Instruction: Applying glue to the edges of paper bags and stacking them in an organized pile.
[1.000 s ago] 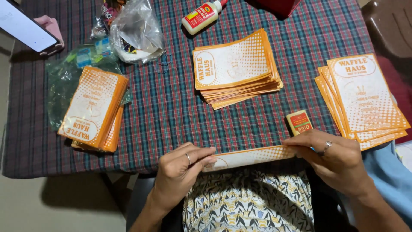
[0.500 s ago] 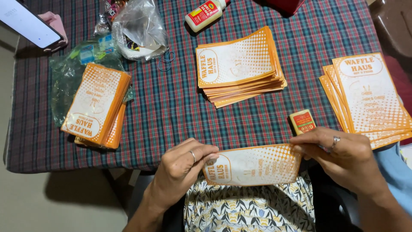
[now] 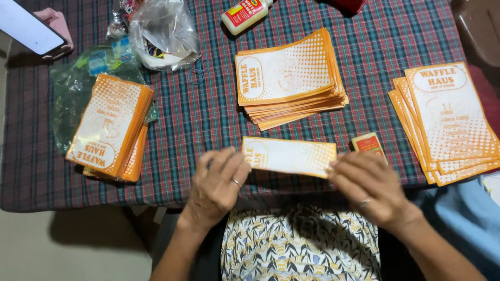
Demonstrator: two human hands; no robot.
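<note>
1. The orange-and-white paper sleeve [image 3: 289, 156], earlier held up over the lap, now lies lower, along the near edge of the checked tablecloth [image 3: 208, 119].
2. The left hand [image 3: 216, 187] and right hand [image 3: 371, 188] pinch its two ends, seemingly flattening it; stacking would call for a lift toward the middle stack [image 3: 289, 78].
3. Far left, a clear plastic bag [image 3: 164, 34] holds small items, too unclear to name.

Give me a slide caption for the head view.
Both hands, left hand and right hand, hold an orange-and-white paper sleeve over a plaid tablecloth.

Orange-and-white paper sleeve [image 3: 289, 156] — flat, lengthwise across the table's near edge — pinched at both ends.
</note>
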